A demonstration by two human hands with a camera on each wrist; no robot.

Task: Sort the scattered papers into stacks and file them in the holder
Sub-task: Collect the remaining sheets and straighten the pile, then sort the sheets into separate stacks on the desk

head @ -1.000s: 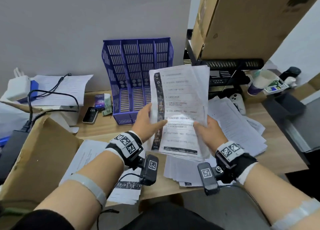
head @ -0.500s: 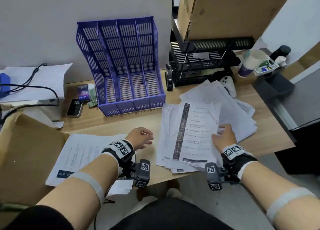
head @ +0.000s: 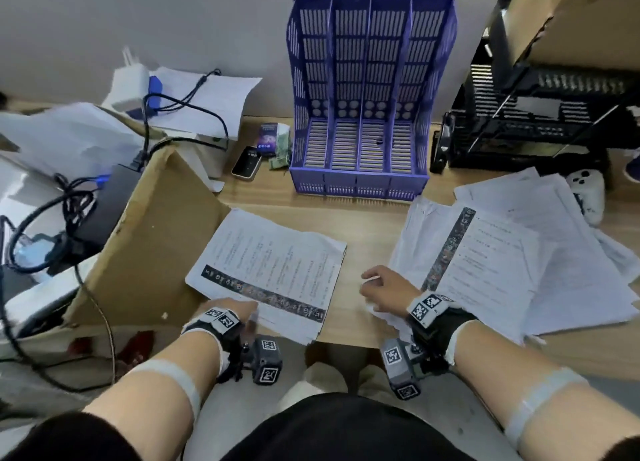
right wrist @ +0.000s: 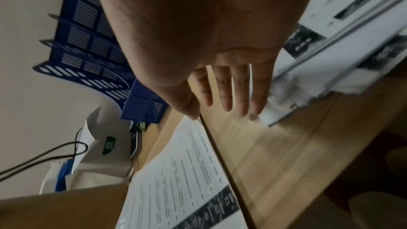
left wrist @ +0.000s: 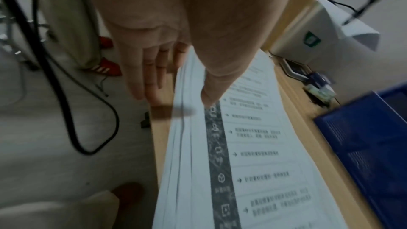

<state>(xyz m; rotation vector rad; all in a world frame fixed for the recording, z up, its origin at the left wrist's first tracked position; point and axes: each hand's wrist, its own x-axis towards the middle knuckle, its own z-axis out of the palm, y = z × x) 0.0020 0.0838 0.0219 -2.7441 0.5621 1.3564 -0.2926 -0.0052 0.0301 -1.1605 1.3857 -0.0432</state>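
Observation:
The blue file holder [head: 360,96] stands upright at the back of the desk [head: 367,232], and its slots hold no papers. A neat stack of printed sheets [head: 270,270] lies at front left and overhangs the desk edge. My left hand [head: 247,313] is at its near-left corner. In the left wrist view the thumb lies on top of the stack [left wrist: 253,145] and the straight fingers [left wrist: 147,83] reach under its edge. A looser pile of papers [head: 502,259] spreads at the right. My right hand [head: 372,287] hovers empty by its left edge, fingers [right wrist: 226,93] straight.
An open cardboard box flap [head: 145,252] borders the left stack. A phone [head: 246,164] and a small box [head: 268,138] lie left of the holder. A black wire rack [head: 536,124] and a white controller [head: 587,190] stand at back right. Cables [head: 45,225] trail at far left.
The sheaf both hands held up a second ago now lies on the right pile. My left hand has moved to the left stack; my right hand has slid off the pile.

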